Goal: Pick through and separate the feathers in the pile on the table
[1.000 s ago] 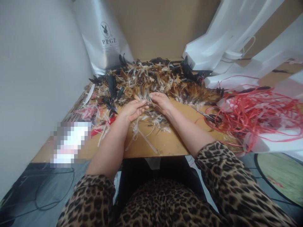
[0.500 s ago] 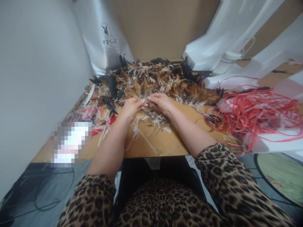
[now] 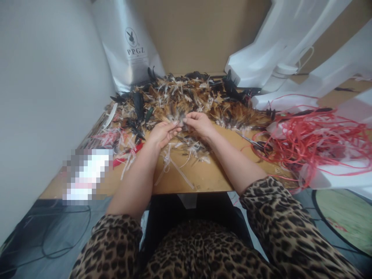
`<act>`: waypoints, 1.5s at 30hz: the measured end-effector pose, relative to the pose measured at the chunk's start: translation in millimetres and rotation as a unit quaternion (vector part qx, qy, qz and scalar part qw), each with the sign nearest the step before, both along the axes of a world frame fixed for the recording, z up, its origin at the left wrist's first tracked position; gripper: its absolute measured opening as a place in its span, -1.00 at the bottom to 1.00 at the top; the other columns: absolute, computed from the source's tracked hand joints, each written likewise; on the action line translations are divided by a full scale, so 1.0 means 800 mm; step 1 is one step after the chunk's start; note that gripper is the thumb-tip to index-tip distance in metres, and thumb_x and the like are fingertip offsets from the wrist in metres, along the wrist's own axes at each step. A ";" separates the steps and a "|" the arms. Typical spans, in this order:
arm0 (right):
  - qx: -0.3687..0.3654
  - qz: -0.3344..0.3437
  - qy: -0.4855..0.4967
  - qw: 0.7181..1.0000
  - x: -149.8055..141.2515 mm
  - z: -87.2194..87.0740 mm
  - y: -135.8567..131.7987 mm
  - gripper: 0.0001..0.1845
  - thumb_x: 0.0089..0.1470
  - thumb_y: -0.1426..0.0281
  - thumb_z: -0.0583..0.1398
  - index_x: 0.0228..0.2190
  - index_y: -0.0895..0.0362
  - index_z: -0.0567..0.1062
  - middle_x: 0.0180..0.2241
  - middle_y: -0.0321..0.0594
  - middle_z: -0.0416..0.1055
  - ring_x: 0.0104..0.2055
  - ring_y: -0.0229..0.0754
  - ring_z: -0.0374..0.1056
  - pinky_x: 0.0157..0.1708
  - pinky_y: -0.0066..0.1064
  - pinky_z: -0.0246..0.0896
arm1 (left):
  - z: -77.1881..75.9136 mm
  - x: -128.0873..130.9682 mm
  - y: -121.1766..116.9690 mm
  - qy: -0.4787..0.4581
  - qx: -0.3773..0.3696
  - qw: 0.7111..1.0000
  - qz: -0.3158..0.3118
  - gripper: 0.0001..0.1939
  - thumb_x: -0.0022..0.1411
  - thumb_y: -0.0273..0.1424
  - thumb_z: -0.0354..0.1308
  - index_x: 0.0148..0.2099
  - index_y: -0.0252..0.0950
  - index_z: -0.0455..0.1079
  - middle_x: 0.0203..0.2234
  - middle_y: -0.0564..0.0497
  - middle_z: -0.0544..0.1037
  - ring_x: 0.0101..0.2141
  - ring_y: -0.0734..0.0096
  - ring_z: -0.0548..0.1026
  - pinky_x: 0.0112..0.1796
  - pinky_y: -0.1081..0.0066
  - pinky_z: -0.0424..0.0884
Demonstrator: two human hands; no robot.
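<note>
My left hand (image 3: 164, 133) is closed in a pinch at the near edge of a brown-and-grey feather bunch (image 3: 177, 111). Close to its right, my right hand (image 3: 200, 126) pinches the same bunch with thumb and forefinger; the exact spot between the fingertips is too small to make out. Behind both hands spreads a heap of brown and black feathers (image 3: 192, 87). Below them lie loose fluffy feathers (image 3: 196, 149) and thin whitish strips (image 3: 180, 174) on the wooden table (image 3: 215, 180).
Scissors (image 3: 261, 145) lie right of my hands, beside a tangle of red ribbon (image 3: 322, 133). A silver bag (image 3: 133, 58) stands back left. White foam-like sheets (image 3: 250, 58) lean at the back right. Red and white scraps (image 3: 109, 137) lie left, near a pixelated bright object (image 3: 87, 176).
My fingertips have drawn slightly apart, the right hand shifting a little to the right. Both hands stay at the feather bunch.
</note>
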State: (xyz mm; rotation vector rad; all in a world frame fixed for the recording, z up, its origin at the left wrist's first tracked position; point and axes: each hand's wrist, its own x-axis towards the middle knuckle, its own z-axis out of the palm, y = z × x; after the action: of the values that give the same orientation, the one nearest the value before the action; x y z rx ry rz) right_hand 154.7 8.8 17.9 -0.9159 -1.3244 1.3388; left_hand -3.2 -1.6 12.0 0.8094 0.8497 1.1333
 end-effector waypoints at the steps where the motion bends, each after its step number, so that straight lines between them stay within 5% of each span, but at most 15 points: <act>1: -0.003 0.003 0.005 1.000 0.000 0.001 0.000 -0.75 -0.25 0.29 0.27 -0.55 0.17 0.35 -0.74 -0.44 0.20 -0.72 -0.46 0.02 -0.71 -0.58 -0.10 | 0.001 0.000 0.000 0.000 0.002 1.000 0.008 -0.94 0.03 -0.56 0.18 -0.38 -0.48 0.42 -0.52 -0.09 0.54 -0.55 0.61 0.48 -0.57 0.69 0.35; 6: -0.095 0.010 0.113 0.989 0.002 0.003 0.003 -0.75 -0.27 0.38 0.26 -0.56 0.15 0.26 -0.71 -0.43 0.24 -0.69 -0.43 0.12 -0.72 -0.60 -0.06 | 0.006 -0.001 -0.002 -0.012 0.036 0.999 0.034 -0.90 0.02 -0.52 0.20 -0.36 -0.48 0.43 -0.43 -0.10 0.55 -0.52 0.65 0.47 -0.53 0.70 0.35; 10: -0.172 0.077 0.196 0.962 0.004 0.005 0.002 -0.77 -0.27 0.44 0.25 -0.54 0.17 0.27 -0.62 -0.38 0.34 -0.65 -0.43 0.19 -0.70 -0.62 0.02 | 0.008 0.001 -0.004 0.008 0.058 0.998 0.038 -0.85 -0.02 -0.47 0.23 -0.36 -0.47 0.44 -0.42 -0.10 0.56 -0.53 0.65 0.46 -0.54 0.70 0.33; 15: -0.181 0.131 0.189 0.956 0.001 0.004 0.000 -0.75 -0.24 0.38 0.29 -0.51 0.21 0.33 -0.56 -0.30 0.40 -0.65 -0.47 0.14 -0.72 -0.63 0.01 | 0.004 0.004 -0.006 0.037 0.099 0.994 0.008 -0.83 -0.05 -0.44 0.25 -0.36 -0.44 0.46 -0.47 -0.07 0.56 -0.53 0.62 0.47 -0.54 0.67 0.34; 26: -0.182 0.044 0.230 0.955 0.003 0.001 0.009 -0.77 -0.23 0.53 0.24 -0.58 0.20 0.23 -0.71 -0.40 0.25 -0.70 -0.48 0.10 -0.75 -0.67 -0.09 | 0.007 0.000 -0.002 -0.003 0.074 0.996 0.054 -0.87 0.00 -0.47 0.21 -0.35 -0.45 0.45 -0.40 -0.09 0.56 -0.53 0.67 0.45 -0.55 0.70 0.32; 34: -0.190 -0.002 0.257 0.948 0.008 0.001 0.014 -0.85 -0.13 0.56 0.15 -0.59 0.22 0.24 -0.71 -0.37 0.26 -0.69 -0.48 0.12 -0.73 -0.68 -0.09 | 0.007 -0.013 0.009 -0.067 0.036 0.980 0.185 -0.92 0.08 -0.47 0.14 -0.35 -0.39 0.41 -0.33 -0.06 0.56 -0.43 0.59 0.50 -0.51 0.67 0.35; 40: -0.152 0.011 0.227 0.962 0.006 0.006 0.008 -0.73 -0.26 0.51 0.26 -0.62 0.20 0.21 -0.71 -0.40 0.25 -0.69 -0.47 0.12 -0.75 -0.66 -0.10 | 0.006 -0.006 0.002 -0.013 0.021 0.997 0.070 -0.89 0.04 -0.48 0.18 -0.34 -0.44 0.42 -0.41 -0.08 0.56 -0.53 0.61 0.48 -0.57 0.67 0.33; 45: -0.095 0.005 0.138 0.986 0.003 0.003 0.006 -0.66 -0.34 0.39 0.34 -0.65 0.19 0.24 -0.75 -0.41 0.24 -0.72 -0.45 0.09 -0.76 -0.62 -0.08 | 0.006 0.003 -0.004 0.063 0.032 0.997 0.041 -0.85 0.00 -0.46 0.22 -0.35 -0.47 0.44 -0.41 -0.13 0.56 -0.55 0.61 0.47 -0.58 0.67 0.32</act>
State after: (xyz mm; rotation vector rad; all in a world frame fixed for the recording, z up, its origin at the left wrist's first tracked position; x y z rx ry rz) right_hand 157.3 13.3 20.6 -0.8160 -1.0041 1.5581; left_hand -1.2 -5.0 16.8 0.9129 0.9632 1.1964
